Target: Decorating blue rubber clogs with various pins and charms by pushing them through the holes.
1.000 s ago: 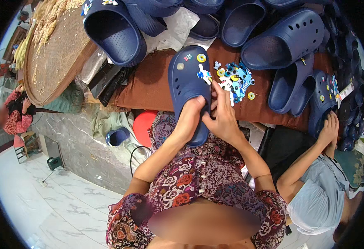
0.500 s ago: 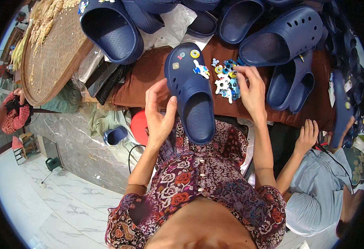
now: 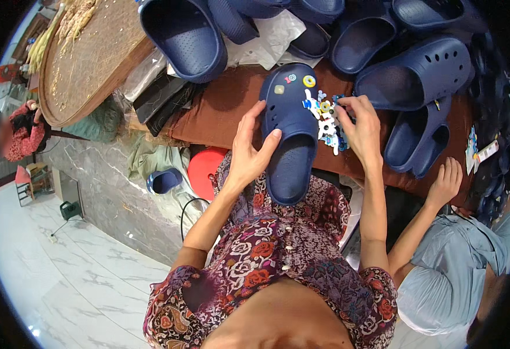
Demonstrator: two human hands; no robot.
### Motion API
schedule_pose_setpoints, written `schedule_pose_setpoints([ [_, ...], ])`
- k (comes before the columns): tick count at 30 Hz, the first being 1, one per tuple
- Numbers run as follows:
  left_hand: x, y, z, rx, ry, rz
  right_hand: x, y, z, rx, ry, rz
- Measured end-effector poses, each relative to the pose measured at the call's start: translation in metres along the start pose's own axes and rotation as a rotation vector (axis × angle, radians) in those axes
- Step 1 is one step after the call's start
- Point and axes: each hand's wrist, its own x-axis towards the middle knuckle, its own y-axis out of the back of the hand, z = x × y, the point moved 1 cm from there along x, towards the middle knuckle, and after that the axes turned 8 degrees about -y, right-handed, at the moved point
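Note:
A navy clog (image 3: 293, 168) lies before me, toe pointing away, its heel over the near edge of the brown cloth. Small charms sit on its toe: a yellow ring, a candy swirl, a pale square and a white figure on the right side. My left hand (image 3: 250, 152) is at the clog's left side, thumb tip over its edge, thumb and fingers spread apart. To the right is a pile of blue, white and yellow shoe charms (image 3: 328, 129). My right hand (image 3: 361, 131) is curled at that pile, thumb and index finger close together; whatever lies between them is hidden.
More navy clogs (image 3: 406, 81) crowd the far side and right of the brown cloth (image 3: 208, 119). A round woven tray (image 3: 92, 70) stands at far left. A co-worker's hand (image 3: 446, 185) rests at the cloth's right edge. Another person (image 3: 19, 134) is at far left.
My left hand has come in against the clog, its thumb now over the edge. My right fingers have curled further at the charm pile. The whole view has shifted slightly.

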Motion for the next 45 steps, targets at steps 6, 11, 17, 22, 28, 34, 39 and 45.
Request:
schedule_pose_setpoints([
  [6, 0.012, 0.007, 0.001, -0.067, 0.128, 0.100, 0.008, 0.002, -0.054, 0.334, 0.013, -0.135],
  [11, 0.034, 0.002, 0.013, -0.335, 0.052, 0.144, 0.015, -0.023, -0.085, 0.331, 0.234, -0.191],
  [17, 0.041, 0.013, -0.003, -0.714, 0.239, 0.052, 0.010, -0.035, -0.093, 0.383, 0.149, -0.179],
  [22, 0.041, 0.018, -0.015, -0.684, 0.292, 0.035, 0.007, -0.032, -0.092, 0.372, 0.139, -0.139],
  [28, 0.047, 0.017, -0.011, -0.191, 0.226, -0.004, -0.009, -0.016, -0.073, 0.457, -0.061, -0.070],
  [34, 0.053, 0.017, -0.023, -0.181, 0.197, 0.000, -0.027, -0.023, -0.059, 0.389, 0.023, 0.001],
  [39, 0.052, 0.019, -0.027, -0.265, 0.262, 0.001, -0.037, -0.031, -0.054, 0.417, -0.008, 0.018],
  [45, 0.055, 0.023, -0.032, -0.343, 0.351, 0.001, -0.040, -0.038, -0.057, 0.408, 0.003, 0.075],
])
